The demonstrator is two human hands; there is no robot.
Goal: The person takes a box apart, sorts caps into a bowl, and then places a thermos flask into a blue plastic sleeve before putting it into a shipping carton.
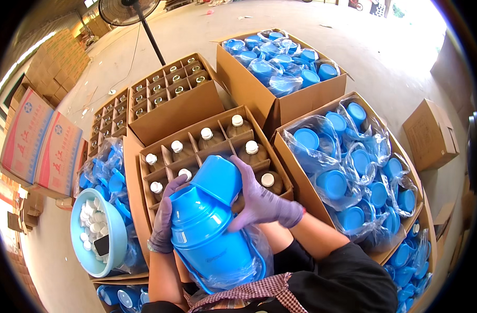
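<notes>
A glossy blue plastic thermos jug (207, 234) with a pouring spout stands tilted in my lap, clear film crumpled around its lower part. A blue cup-shaped lid (218, 178) sits askew over the jug's mouth. My left hand (164, 219), in a purple-grey glove, presses against the jug's left side near the spout. The fingers of my gloved right hand (262, 197) lie along the lid's right side, its thumb spread over the jug's shoulder. Just beyond is a divided carton (218, 154) of bottle-shaped inserts with white caps (206, 133).
Cartons of bagged blue jugs stand right (399, 172) and ahead (309, 99). Cartons of uncapped glass inserts (179, 105) are ahead-left. At left, a light-blue basin (119, 242) holds white caps and a dark phone-like object (101, 245). A pedestal fan (150, 37) stands farther back.
</notes>
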